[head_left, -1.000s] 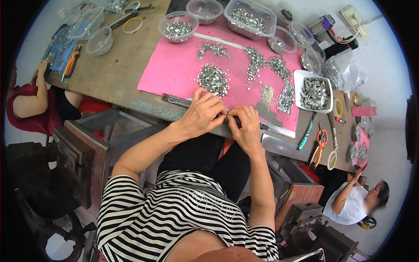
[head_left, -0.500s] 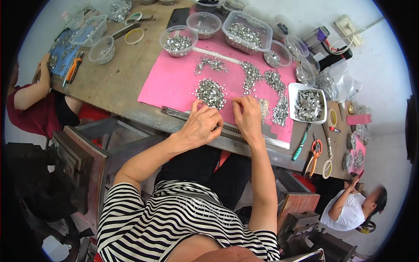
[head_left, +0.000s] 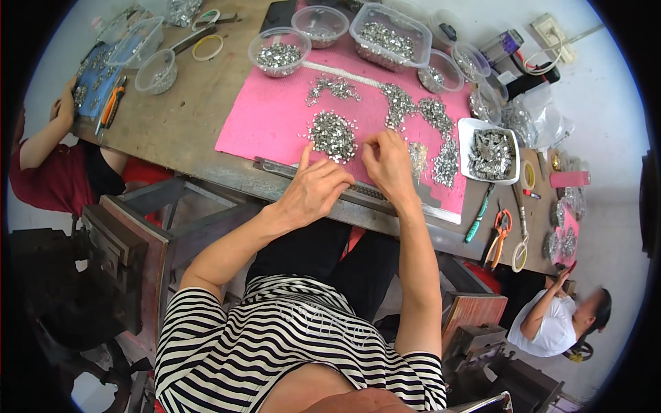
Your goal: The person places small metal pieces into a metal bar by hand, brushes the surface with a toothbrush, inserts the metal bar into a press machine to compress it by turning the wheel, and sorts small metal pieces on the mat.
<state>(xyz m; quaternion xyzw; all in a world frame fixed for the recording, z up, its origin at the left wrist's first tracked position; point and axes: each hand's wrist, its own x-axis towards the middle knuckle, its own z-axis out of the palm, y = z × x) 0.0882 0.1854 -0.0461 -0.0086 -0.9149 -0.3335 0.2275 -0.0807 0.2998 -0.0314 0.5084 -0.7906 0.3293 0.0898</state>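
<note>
On the pink mat [head_left: 255, 117] lies a heap of small shiny metal pieces [head_left: 332, 135]. My left hand [head_left: 315, 187] is just in front of it, its index finger stretched to the heap's near left edge. The other fingers curl toward the thumb over a long metal bar [head_left: 282, 169] at the mat's front edge; whatever they pinch is hidden. My right hand [head_left: 387, 165] is bent at the right of the heap, fingertips drawn together, any small piece in them not visible. Between the hands, a dark textured band [head_left: 368, 192] runs along the bar.
More metal pieces lie in piles [head_left: 398, 104] behind and to the right. Clear plastic tubs [head_left: 279, 53] line the far side. A white tray [head_left: 468, 151] of metal parts, a green-handled tool [head_left: 476, 224] and orange pliers [head_left: 501, 230] are at right. Co-workers sit at both sides.
My left index finger has straightened toward the heap's edge. My right fingertips have drawn closer together. The whole view has shifted slightly.
</note>
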